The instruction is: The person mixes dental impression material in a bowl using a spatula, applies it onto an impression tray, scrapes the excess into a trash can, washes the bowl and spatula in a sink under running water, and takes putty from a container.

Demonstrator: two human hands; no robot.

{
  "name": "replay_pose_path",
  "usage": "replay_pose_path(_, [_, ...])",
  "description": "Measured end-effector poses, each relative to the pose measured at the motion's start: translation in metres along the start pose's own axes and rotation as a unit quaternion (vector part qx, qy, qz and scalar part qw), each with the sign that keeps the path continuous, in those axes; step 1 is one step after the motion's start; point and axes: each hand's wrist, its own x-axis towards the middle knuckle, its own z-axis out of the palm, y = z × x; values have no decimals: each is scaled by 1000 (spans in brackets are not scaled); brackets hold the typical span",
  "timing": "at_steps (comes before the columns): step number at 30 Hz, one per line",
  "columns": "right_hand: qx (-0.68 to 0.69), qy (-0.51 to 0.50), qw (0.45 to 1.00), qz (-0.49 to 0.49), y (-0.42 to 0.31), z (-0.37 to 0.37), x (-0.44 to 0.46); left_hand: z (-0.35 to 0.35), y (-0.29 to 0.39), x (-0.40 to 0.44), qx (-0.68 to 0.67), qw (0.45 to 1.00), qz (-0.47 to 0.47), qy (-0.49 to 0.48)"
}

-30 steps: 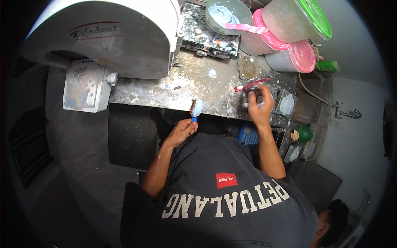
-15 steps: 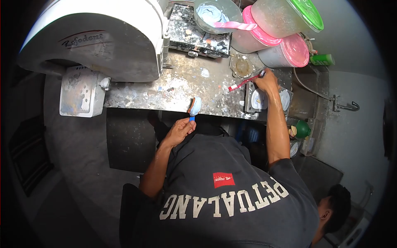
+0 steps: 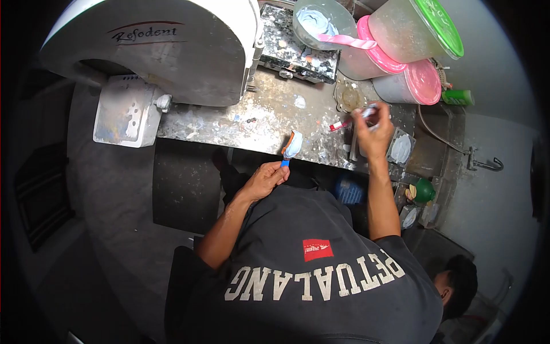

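My left hand (image 3: 264, 181) pinches the blue handle of a small tool (image 3: 293, 145) held upright at the bench's front edge. Pale blue paste coats the tool, with an orange-brown edge showing at its left side. My right hand (image 3: 373, 131) is closed over the right part of the bench. Something pale and dark shows at its fingertips, too blurred to name. Left of these fingers is a red toothbrush (image 3: 337, 125) with white bristles, its handle partly behind the hand. Just right of the hand is a metal mould half (image 3: 400, 148) filled with whitish plaster.
A bowl of pale blue paste (image 3: 315, 23) with a pink spatula (image 3: 348, 40) sits on a speckled block. Lidded tubs (image 3: 420, 82) stand at the back right. A white machine (image 3: 166, 63) fills the left. Another person (image 3: 460, 284) is at lower right.
The view has shifted slightly. My right hand has drawn back and left over the metal moulds, covering the left one. My left hand keeps its hold on the blue-handled tool.
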Motion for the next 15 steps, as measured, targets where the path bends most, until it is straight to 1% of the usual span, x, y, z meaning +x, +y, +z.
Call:
replay_pose_path(1, [56,-30,998,-21,-11,9,-13,1,0,0,1,1000,-1,2])
replay_pose_path(2, [51,-67,995,-46,-1,24,-31,1,-1,1,2,1000,-1,3])
replay_pose_path(4, [70,-94,982,-149,-13,40,-53,3,-4,4,-14,1000,-15,12])
replay_pose_path(5, [68,-96,980,-163,-20,44,-61,5,-7,6,-23,999,-22,17])
replay_pose_path(8, [125,-114,971,-170,-16,53,-79,5,-16,12,-66,997,-44,7])
replay_pose_path(13, [154,-116,964,-181,-8,53,-92,16,-16,17,-79,996,-32,11])
replay_pose_path(14, [181,-131,966,-129,-8,51,-95,19,-16,19,-77,997,-27,13])
replay_pose_path(15, [171,-119,970,-129,-9,52,-94,22,-16,21,-77,997,-28,15])
